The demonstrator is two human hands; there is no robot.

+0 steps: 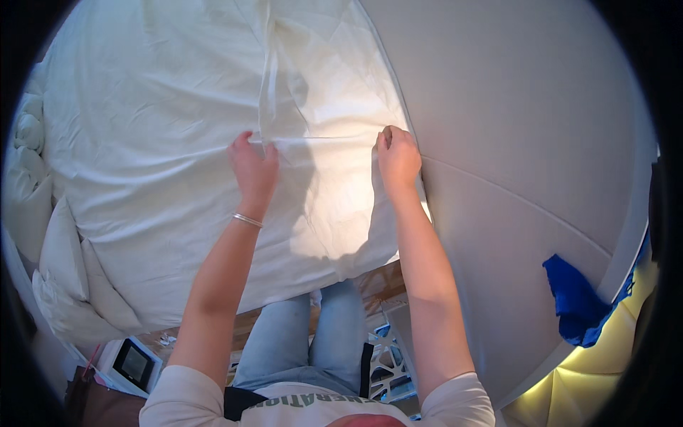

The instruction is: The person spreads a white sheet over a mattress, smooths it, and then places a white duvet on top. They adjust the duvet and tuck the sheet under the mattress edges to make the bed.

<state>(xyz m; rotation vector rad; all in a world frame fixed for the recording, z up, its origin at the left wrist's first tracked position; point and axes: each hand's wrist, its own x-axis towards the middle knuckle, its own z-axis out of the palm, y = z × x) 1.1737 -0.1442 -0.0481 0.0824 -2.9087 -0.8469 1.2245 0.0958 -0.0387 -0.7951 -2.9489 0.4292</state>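
Observation:
A large white sheet covers most of the bed in front of me, wrinkled, with a raised fold running away from me near its middle. My left hand grips the cloth at the near end of that fold, thumb to the right and fingers to the left. My right hand pinches the sheet close to its right border. A taut crease stretches between the two hands. The fingertips are partly hidden by the cloth. On my left wrist sits a silver bangle.
White pillows and bunched bedding line the left side. A grey padded panel fills the right, with a blue cloth on its edge. At lower left lies a white device with a dark screen. A white lattice frame stands by my legs.

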